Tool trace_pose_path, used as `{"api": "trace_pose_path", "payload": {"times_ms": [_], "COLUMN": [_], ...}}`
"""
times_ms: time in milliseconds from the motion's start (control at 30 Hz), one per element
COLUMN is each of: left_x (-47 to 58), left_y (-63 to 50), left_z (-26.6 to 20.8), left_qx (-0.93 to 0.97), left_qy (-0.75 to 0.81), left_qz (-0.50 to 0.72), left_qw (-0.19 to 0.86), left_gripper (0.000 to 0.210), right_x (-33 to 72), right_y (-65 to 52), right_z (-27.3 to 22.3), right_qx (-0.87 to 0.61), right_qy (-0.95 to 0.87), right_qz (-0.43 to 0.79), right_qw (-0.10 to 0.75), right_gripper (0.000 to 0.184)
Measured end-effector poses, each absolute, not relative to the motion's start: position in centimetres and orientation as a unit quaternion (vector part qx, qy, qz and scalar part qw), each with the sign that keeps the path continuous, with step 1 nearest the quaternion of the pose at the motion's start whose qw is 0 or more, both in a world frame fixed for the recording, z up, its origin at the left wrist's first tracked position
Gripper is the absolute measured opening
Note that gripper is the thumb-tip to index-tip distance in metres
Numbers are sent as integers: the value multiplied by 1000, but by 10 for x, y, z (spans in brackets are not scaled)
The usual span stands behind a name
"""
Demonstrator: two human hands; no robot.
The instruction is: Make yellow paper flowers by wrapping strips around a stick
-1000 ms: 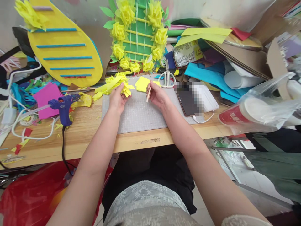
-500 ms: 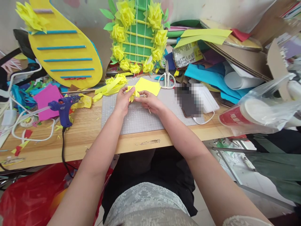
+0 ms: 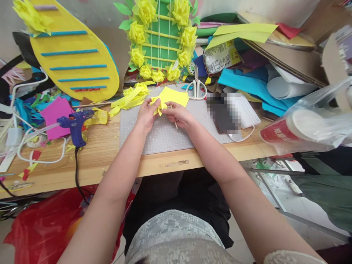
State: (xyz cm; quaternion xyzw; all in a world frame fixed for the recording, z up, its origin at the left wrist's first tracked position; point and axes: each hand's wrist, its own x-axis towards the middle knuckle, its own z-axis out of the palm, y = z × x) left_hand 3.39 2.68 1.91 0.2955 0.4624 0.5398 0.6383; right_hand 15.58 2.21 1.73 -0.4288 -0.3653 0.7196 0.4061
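Observation:
Over the grey cutting mat (image 3: 162, 141), my left hand (image 3: 146, 114) pinches a folded yellow paper piece (image 3: 158, 106) that resembles a small flower. My right hand (image 3: 180, 114) has its thumb and forefinger at the right edge of this piece. A thin pale stick (image 3: 176, 125) pokes out below the curled fingers of that hand; the rest of it is hidden. Flat yellow paper (image 3: 176, 96) lies just behind the hands. Left of it is a bunch of yellow paper strips and petals (image 3: 134, 96). White-handled scissors (image 3: 196, 89) rest at the mat's back edge.
A blue glue gun (image 3: 75, 126) stands at the left, its cord hanging over the table edge. A phone (image 3: 223, 113) and a white power bank (image 3: 244, 110) lie right, beside a bagged red cup (image 3: 277, 131). Behind are a flower-trimmed green board (image 3: 165, 44) and a yellow board (image 3: 68, 60).
The view has shifted slightly. Both hands stay together at the yellow paper piece, which is turned a little between the fingers. Nothing has been put down or picked up.

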Motion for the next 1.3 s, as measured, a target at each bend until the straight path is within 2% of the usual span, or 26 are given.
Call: {"api": "trace_pose_path", "payload": {"times_ms": [333,500,700,1067,1300], "left_x": [25,27,28,29,26], "left_y": [25,21,21,19,19], "left_z": [28,28,23,28,26], "left_qx": [199,199,253,345,335], "left_qy": [425,395,445,520,514], "left_qz": [473,421,465,463,465], "left_qw": [746,792,722,629,638], "left_gripper": [15,17,4,32,32], "right_x": [166,168,167,167,165], "right_y": [30,31,30,30,30], "right_z": [23,22,18,18,19], "right_qx": [-386,-382,-396,-391,-399], "right_qy": [-273,-277,-306,-307,-304], "right_qz": [752,748,726,730,726], "right_qw": [460,467,472,469,470], "right_gripper": [23,20,22,20,18]}}
